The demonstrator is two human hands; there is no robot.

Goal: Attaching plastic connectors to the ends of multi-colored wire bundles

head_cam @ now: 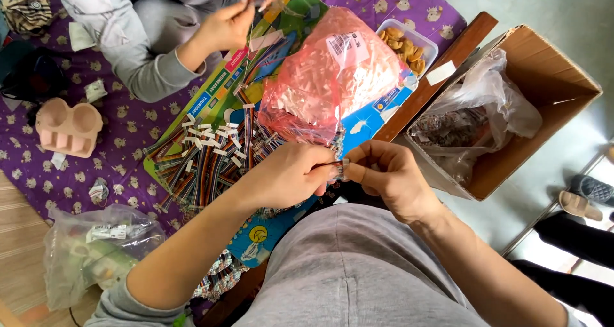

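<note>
Starting far left, I see a clear crinkled plastic bag [96, 250] and a pink moulded holder [68, 127] on purple cloth. Striped ribbon cables [198, 164] fan across a glossy board. My left hand [288, 176] and right hand [390, 176] pinch one small cable piece [339, 168] between closed fingertips, near the pink bag [326, 77]. A cardboard box [543, 77] sits right.

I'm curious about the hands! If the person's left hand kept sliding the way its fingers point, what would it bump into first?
The left hand points right, so it would first meet the right hand, whose fingertips pinch the same small ribbon-cable piece. They nearly touch already, though depth is hard to judge.
</note>
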